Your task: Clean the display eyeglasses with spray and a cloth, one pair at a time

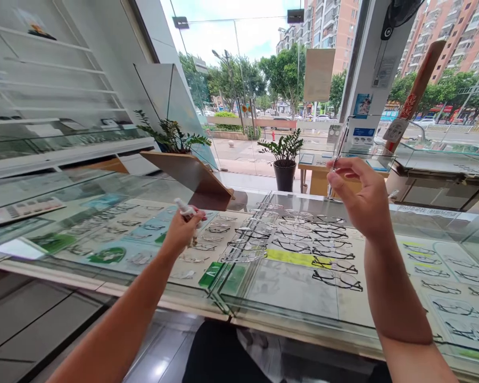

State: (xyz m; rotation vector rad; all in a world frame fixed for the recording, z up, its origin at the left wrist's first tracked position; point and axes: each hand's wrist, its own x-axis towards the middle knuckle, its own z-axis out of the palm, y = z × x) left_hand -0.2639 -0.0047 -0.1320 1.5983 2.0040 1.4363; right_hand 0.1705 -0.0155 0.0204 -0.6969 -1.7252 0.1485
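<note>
My left hand (182, 231) is closed around a small white spray bottle (182, 207), its nozzle end sticking up above the fingers, over the left part of the glass counter. Raised at the right, my right hand (361, 194) pinches a thin pair of eyeglasses (330, 183) between thumb and fingers; they are seen nearly edge-on, so their shape is hard to make out. Between my hands, several pairs of glasses (293, 244) lie in rows on the glass counter (287, 311). The dark-rimmed pair nearest me (337, 279) rests below my right hand.
A tilted brown-backed mirror or board (191, 173) stands behind my left hand. More glasses (457, 308) show at the right under the glass. Beyond the counter are a potted plant (284, 170), a wooden table (323, 175) and a glass storefront. White shelves (59, 85) line the left wall.
</note>
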